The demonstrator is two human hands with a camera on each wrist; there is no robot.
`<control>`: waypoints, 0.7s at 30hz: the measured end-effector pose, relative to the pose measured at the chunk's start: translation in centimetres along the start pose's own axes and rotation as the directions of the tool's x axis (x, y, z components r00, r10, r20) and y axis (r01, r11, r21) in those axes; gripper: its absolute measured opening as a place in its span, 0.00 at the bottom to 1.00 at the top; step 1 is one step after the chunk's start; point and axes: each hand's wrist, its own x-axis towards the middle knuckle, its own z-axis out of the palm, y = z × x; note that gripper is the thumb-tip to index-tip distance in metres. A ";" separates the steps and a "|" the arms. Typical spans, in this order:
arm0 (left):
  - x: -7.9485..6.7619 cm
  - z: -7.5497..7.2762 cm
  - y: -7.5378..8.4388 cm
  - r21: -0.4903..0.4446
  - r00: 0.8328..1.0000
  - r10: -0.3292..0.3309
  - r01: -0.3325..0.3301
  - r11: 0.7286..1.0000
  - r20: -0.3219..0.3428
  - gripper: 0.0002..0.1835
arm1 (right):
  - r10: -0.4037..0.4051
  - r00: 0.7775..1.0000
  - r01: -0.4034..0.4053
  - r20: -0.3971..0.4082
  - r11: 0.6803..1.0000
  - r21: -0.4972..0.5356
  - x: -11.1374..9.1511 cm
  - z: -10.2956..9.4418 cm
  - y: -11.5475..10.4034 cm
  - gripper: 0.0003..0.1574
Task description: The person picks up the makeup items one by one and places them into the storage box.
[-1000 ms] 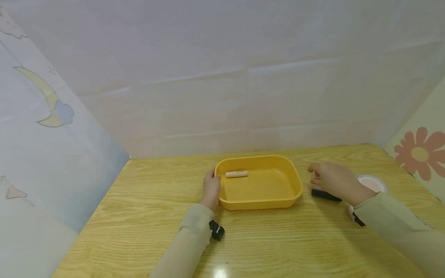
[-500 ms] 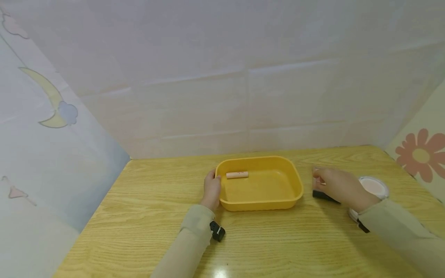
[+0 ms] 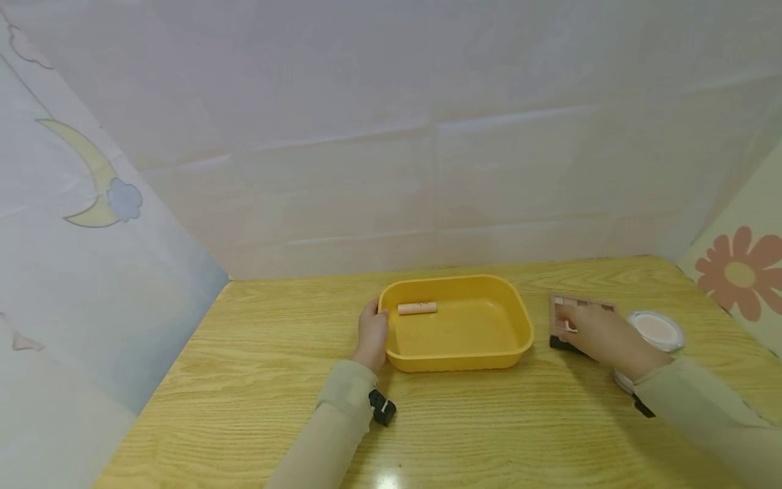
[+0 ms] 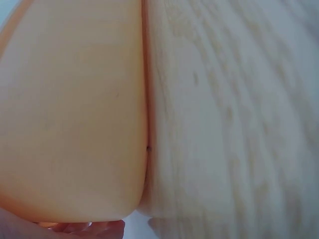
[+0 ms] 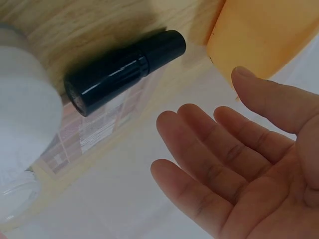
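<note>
My left hand [image 3: 371, 333] grips the left side of a yellow plastic tray [image 3: 455, 362], thumb at the rim. In the left wrist view, fingertips [image 4: 99, 230] show below the tray's wall [image 4: 75, 109]. A pale pink tube [image 3: 417, 308] with small reddish marks lies inside the tray. To the tray's right, my right hand [image 3: 601, 336] hovers over an eyeshadow palette [image 3: 583, 301], partly covering it. In the right wrist view the hand [image 5: 239, 164] holds nothing, its fingers loosely spread. Beside the palette lies a black cylindrical bottle [image 5: 114, 74] with a narrower end.
A round pale compact [image 3: 656, 331] with a clear rim lies right of the right hand. Another round pale item [image 3: 623, 382] is partly hidden beneath the right wrist. The wood-grain table [image 3: 256, 380] meets a pale wall sheet [image 3: 342, 204] at the back.
My right hand has shifted right and slightly down, uncovering much of the palette and hiding more of the black bottle. My left hand keeps its grip on the tray.
</note>
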 end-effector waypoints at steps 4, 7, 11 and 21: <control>0.1 0.0 0.0 0.004 1.000 0.003 -0.003 1.000 0.002 0.24 | 0.040 0.998 -0.042 0.040 0.999 0.032 0.0 0.2 0.3 0.17; 0.0 0.0 0.0 0.002 1.000 0.001 -0.001 1.000 0.000 0.24 | 0.041 0.998 -0.042 0.050 0.999 0.025 0.0 0.4 0.5 0.17; -0.1 0.0 0.1 0.001 1.000 -0.005 0.005 1.000 -0.005 0.24 | 0.024 0.999 -0.024 0.036 1.000 0.014 -0.1 0.7 0.8 0.14; -0.1 0.0 0.1 0.009 1.000 -0.005 0.005 1.000 -0.009 0.24 | 0.041 0.996 -0.043 0.082 0.999 0.015 0.1 1.3 1.3 0.14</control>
